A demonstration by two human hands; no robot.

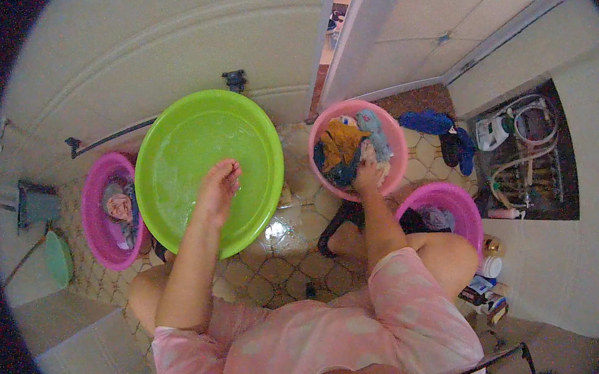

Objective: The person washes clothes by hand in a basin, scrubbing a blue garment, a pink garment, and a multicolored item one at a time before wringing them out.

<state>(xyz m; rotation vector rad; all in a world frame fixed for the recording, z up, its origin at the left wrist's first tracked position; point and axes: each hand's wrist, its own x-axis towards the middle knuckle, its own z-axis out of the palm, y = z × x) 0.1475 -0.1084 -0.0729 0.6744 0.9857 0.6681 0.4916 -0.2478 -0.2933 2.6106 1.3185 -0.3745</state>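
Observation:
My left hand (219, 186) hovers over a large lime-green plastic basin (177, 128), with nothing in it and its fingers loosely curved. The basin looks tilted, its wet-looking inside turned towards me. Inside a round salmon-pink tub (399, 151), my right hand (368, 170) reaches down onto a pile of clothes. A mustard-coloured garment (341, 140) and a grey-blue garment (371, 124) lie by its fingers, with a dark blue garment (338, 174) beside them. Whether the fingers grip any cloth is unclear.
A magenta tub (91, 216) with clothes stands at left, another magenta tub (464, 204) by my right knee. Blue slippers (427, 121) lie on the tiled floor (289, 252). Several bottles (491, 266) line the right wall. A dark rail (119, 136) runs behind the basin.

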